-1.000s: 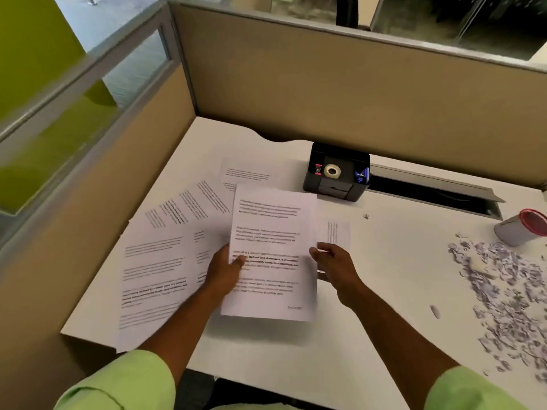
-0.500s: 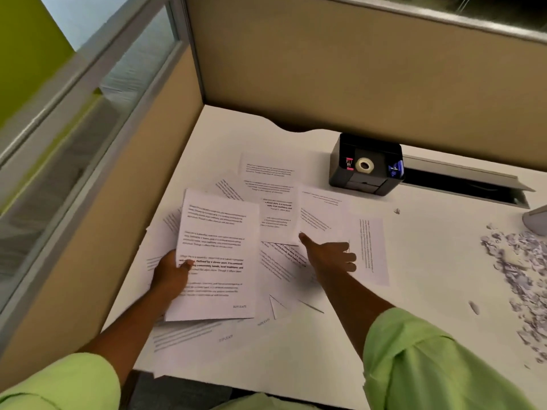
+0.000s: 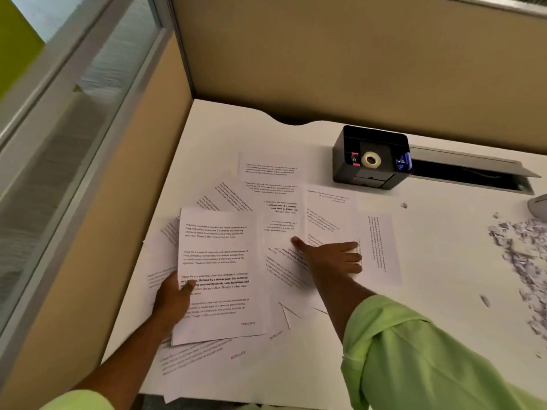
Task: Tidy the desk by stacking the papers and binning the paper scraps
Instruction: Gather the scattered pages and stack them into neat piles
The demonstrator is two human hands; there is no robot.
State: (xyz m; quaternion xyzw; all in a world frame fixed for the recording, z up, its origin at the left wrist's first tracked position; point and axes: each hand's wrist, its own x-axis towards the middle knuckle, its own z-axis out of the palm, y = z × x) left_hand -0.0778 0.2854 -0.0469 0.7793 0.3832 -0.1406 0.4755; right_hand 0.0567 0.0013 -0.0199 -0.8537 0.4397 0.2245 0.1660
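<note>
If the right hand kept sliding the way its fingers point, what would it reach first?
The right hand lies flat on the spread papers, fingers pointing right. It would probably first meet the sideways sheet at its fingertips, then bare desk before the paper scraps.

Premises: an office cubicle workstation. A white laminate desk (image 3: 429,291) is enclosed at the back and left by tan fabric partition panels (image 3: 325,60), the left one topped with an aluminium-framed glass pane (image 3: 88,93). A grey hinged cable flap (image 3: 473,164) is set in the desktop. A black plastic desk organiser (image 3: 371,156) holds a tape roll and clips. Printed white sheets (image 3: 272,184) are strewn about.
</note>
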